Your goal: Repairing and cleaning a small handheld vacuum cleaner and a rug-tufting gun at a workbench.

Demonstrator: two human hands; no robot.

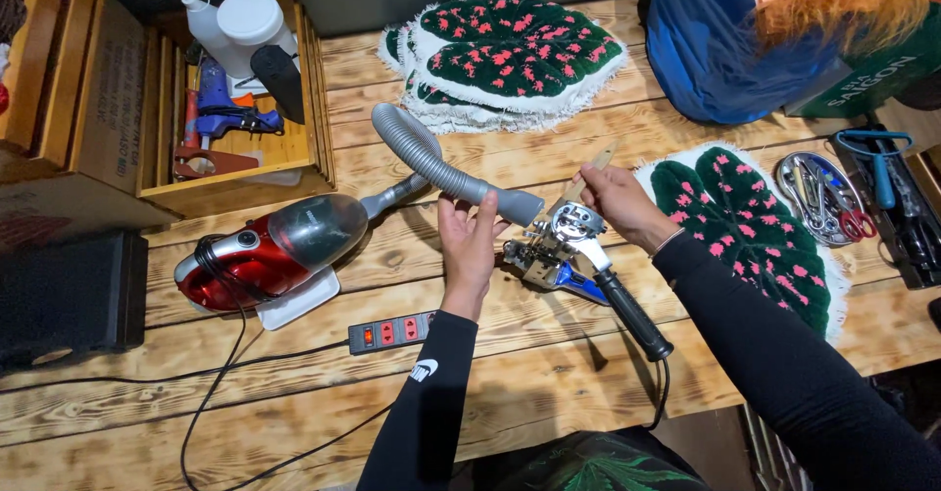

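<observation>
The fingers (487,209) of the left hand (467,241) are curled around the grey hose (431,163), near its rigid nozzle end, and the hose is gripped firmly from below. The left forearm, in a black sleeve, is raised almost vertically from the lower edge of the view, with the palm turned away from the camera.

The fingers (594,174) of the right hand (619,200) are closed on a slim wooden stick (588,172), which is held slanted, its upper tip pointing up and to the right. The right arm, also sleeved in black, is extended diagonally from the lower right corner.

Just below both hands, a metal tufting tool (569,246) with a black handle is laid on the wooden desk (549,373). The hose is curved back to a red handheld vacuum (265,251), which is rested on the desk to the left. A power strip (390,332) is placed near the left forearm. A green leaf-shaped rug (750,226) with pink spots is positioned beside the right wrist, and a stack of similar rugs (505,60) is located further back. A wooden crate (235,109) of tools is situated at the upper left.
</observation>
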